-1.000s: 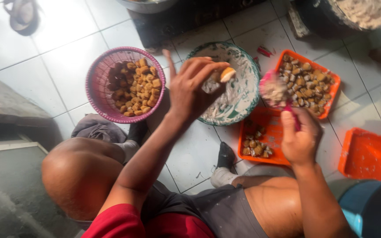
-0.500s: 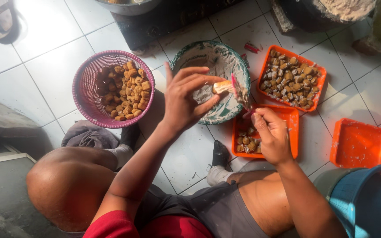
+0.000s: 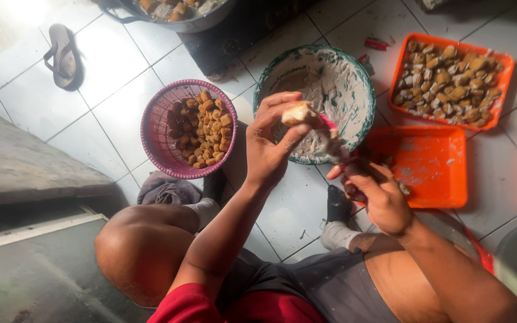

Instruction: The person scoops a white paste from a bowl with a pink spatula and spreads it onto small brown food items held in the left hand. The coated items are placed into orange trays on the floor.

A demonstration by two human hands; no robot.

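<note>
Grey shorts & bent knees sit closest to me, socks on the tile just under the hands. My right hand grips a small pink-handled spoon, tip pointing up-left at the other hand. My left hand pinches a pale tofu puff betw. thumb & fingertips, held in the air over the near rim of the paste bowl. Left of that hand: pink basket of fried puffs. Right of the spoon hand: near-empty orange tray; beyond it a full orange tray. Risk as I judge it: paste looks sticky, so a blob could drop onto the tile, or too hard a pinch could tear the puff.
</note>
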